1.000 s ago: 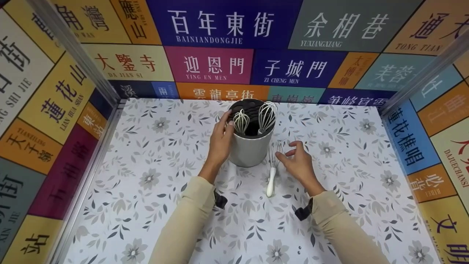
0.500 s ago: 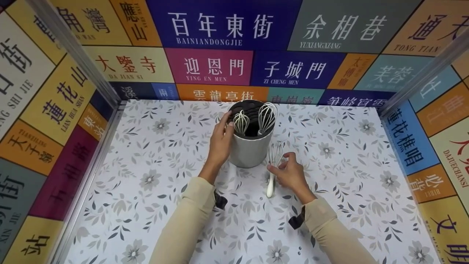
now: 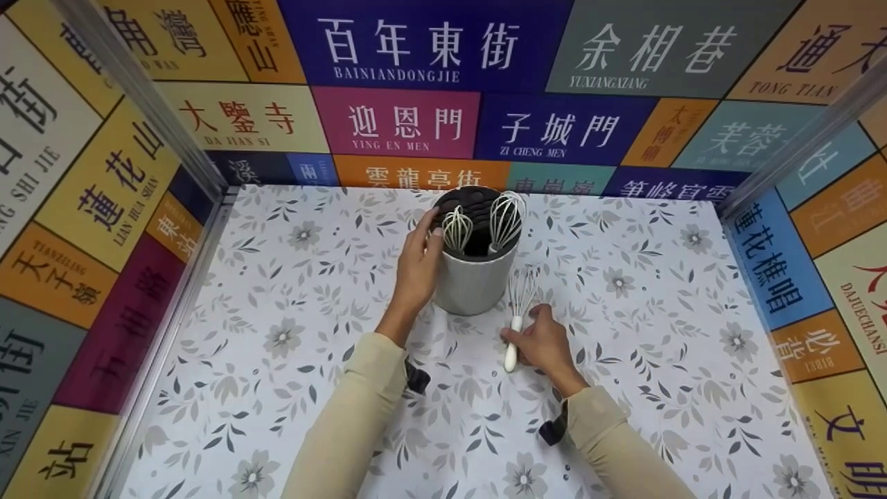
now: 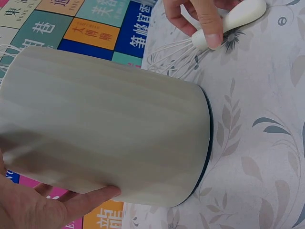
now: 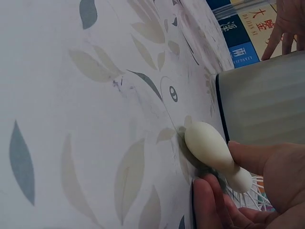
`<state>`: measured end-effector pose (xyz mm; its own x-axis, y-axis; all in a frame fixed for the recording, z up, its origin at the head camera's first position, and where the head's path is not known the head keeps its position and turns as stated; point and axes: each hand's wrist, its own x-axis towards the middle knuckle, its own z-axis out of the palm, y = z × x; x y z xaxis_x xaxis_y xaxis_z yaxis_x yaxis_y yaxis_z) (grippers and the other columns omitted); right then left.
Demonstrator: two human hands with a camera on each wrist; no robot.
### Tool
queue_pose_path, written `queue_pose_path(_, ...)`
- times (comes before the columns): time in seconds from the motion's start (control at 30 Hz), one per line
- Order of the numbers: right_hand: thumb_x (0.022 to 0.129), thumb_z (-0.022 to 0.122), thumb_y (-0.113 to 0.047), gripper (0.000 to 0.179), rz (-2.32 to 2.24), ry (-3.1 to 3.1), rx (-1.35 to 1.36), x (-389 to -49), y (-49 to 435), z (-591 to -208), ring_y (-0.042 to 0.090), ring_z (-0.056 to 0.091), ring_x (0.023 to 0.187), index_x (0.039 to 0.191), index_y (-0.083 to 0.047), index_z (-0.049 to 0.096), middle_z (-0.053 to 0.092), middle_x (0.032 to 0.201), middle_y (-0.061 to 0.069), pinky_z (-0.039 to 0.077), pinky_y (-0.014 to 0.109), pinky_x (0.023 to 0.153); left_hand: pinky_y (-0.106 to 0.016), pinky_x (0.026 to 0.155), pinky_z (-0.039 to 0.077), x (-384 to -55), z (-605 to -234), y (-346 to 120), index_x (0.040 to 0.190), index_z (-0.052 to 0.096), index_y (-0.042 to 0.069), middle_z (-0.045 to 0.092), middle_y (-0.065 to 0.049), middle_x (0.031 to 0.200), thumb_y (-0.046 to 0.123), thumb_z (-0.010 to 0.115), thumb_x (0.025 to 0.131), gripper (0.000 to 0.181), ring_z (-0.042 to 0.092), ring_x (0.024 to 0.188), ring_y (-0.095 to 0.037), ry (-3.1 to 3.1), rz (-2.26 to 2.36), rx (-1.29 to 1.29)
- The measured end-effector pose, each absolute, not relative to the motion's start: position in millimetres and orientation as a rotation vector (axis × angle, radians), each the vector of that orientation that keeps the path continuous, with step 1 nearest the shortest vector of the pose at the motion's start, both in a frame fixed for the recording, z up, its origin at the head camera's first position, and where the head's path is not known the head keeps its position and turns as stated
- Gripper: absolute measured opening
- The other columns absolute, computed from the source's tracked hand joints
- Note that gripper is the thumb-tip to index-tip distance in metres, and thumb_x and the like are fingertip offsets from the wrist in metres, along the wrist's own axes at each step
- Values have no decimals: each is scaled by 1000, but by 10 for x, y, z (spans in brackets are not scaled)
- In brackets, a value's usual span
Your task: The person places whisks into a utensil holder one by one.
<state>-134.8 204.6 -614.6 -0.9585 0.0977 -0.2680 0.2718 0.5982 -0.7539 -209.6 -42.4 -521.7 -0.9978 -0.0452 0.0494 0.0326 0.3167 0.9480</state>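
Observation:
On the patterned tabletop stands a grey utensil holder (image 3: 473,285) with a black slotted insert; two whisks rise from it, a smaller one (image 3: 457,230) at left and a larger one (image 3: 506,220) at right. My left hand (image 3: 417,267) rests against the holder's left side, its fingers fairly straight near the rim. A third whisk (image 3: 513,359), white-handled with wire loops, lies on the table right of the holder. My right hand (image 3: 547,343) pinches its handle between thumb and fingers. In the right wrist view, the whisk handle (image 5: 208,145) runs between thumb and fingers, the wires partly hidden.
A white tablecloth (image 3: 291,402) with grey flowers and leaves covers the table. Coloured panels with Chinese characters (image 3: 409,125) wall in the back and both sides. Transparent strips run down the two back corners.
My right hand has moved down from beside the whisk's wires to its handle and closed on it. The left hand and the holder have stayed in place.

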Motion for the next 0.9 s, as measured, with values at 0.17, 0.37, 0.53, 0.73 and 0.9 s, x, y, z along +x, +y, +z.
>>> queue_pose_path(0.17,88,81,-30,51,-1255,2642,288,-1347,2041,-6131,13,63,55,121,-5,51,66,83,7,52,28,50,-48,114,38,-2108,-5220,-422,156,41,36,48,-7,153,47,40,108,49,50,134,-23,-2485,-1800,18)
queue_pose_path(0.37,90,75,-26,42,-1269,2593,292,-1354,2057,-6090,16,66,54,117,-4,50,66,89,11,54,31,48,-49,111,40,-2112,-5221,-421,156,42,35,50,-8,150,45,41,109,48,52,130,-24,-2473,-1790,14)
queue_pose_path(0.53,92,73,-22,42,-1335,2503,340,-1370,2083,-6071,16,68,57,120,-4,49,64,96,14,57,35,50,-48,111,40,-2112,-5220,-425,155,42,35,51,-8,148,46,41,109,48,52,127,-23,-2472,-1799,15)
queue_pose_path(0.73,92,71,-18,36,-1394,2512,355,-1419,2107,-5966,19,70,63,121,-6,52,59,101,12,59,39,55,-48,110,40,-2112,-5221,-426,155,43,36,52,-8,146,45,42,108,47,52,124,-23,-2462,-1806,8)
queue_pose_path(0.9,93,70,-17,37,-1429,2530,341,-1471,2090,-5834,18,71,66,123,-6,52,63,101,12,60,39,59,-47,108,41,-2110,-5222,-422,154,44,35,54,-7,144,44,43,108,47,53,120,-23,-2449,-1797,0)
